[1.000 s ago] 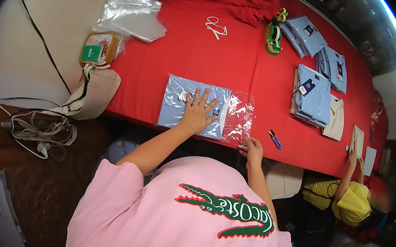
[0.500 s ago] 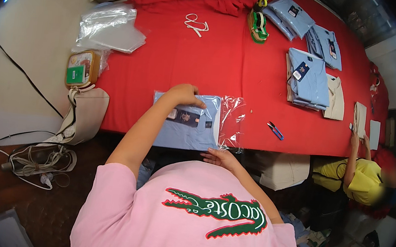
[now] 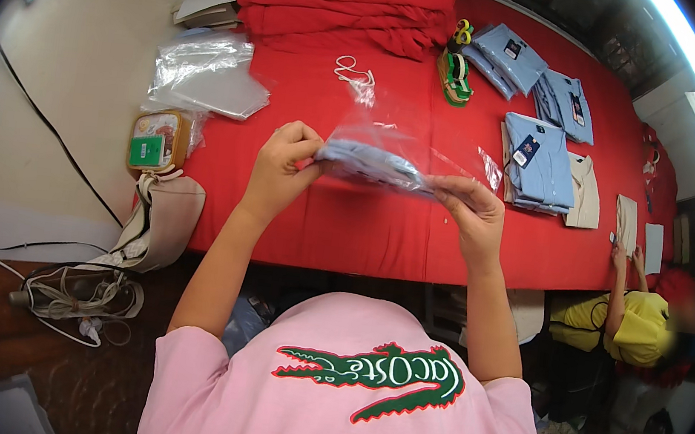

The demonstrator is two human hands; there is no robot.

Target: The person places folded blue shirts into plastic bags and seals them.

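The left grip (image 3: 287,163) and the right grip (image 3: 475,214) pinched opposite ends of the folded blue garment (image 3: 373,165) in clear film (image 3: 368,130) — a sensible hold, I judge, because the bundle was probably light and soft, and its cover slippery. It hung above the red table (image 3: 345,238), almost edge-on and blurred, the loose film shining beyond it. Farther right lay a flat blue stack (image 3: 545,173).

One head-worn fisheye looks steeply down past the pink short-sleeved cloth shirt (image 3: 290,416) onto the red cloth-covered surface (image 3: 353,239), facing forward, near enough that the bare left hand (image 3: 283,161) and bare right hand (image 3: 471,212) fall mid-frame
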